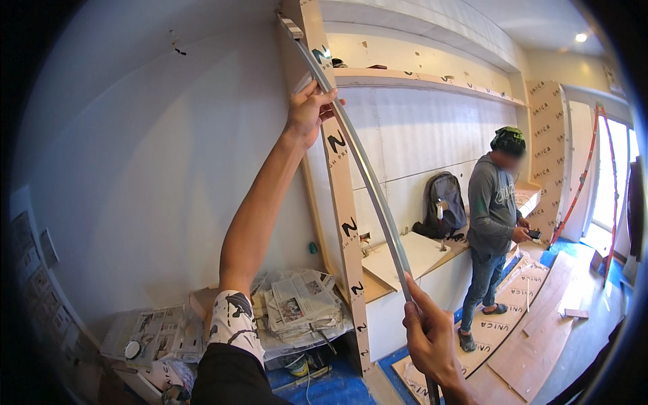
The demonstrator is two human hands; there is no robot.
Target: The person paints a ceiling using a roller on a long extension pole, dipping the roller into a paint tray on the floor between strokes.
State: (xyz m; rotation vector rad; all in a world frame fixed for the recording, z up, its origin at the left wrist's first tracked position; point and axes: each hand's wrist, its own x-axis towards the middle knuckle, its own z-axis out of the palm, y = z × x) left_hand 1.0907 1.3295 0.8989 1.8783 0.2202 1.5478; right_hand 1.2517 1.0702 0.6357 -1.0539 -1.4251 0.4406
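Observation:
A long, thin grey metal strip runs slantwise from the upper left down to the lower right, beside a tall upright board covered in printed film. My left hand is raised and closed around the strip's upper part, close to the board's edge. Lower down, my right hand grips the strip between thumb and fingers. The strip's lower end passes behind that hand and out at the bottom of the picture. A small pale block shows at the strip's top.
A co-worker stands to the right, holding a small dark object. Behind are a low counter, a backpack and a long shelf. Newspaper stacks lie below my left arm. Wooden sheets cover floor near an orange ladder.

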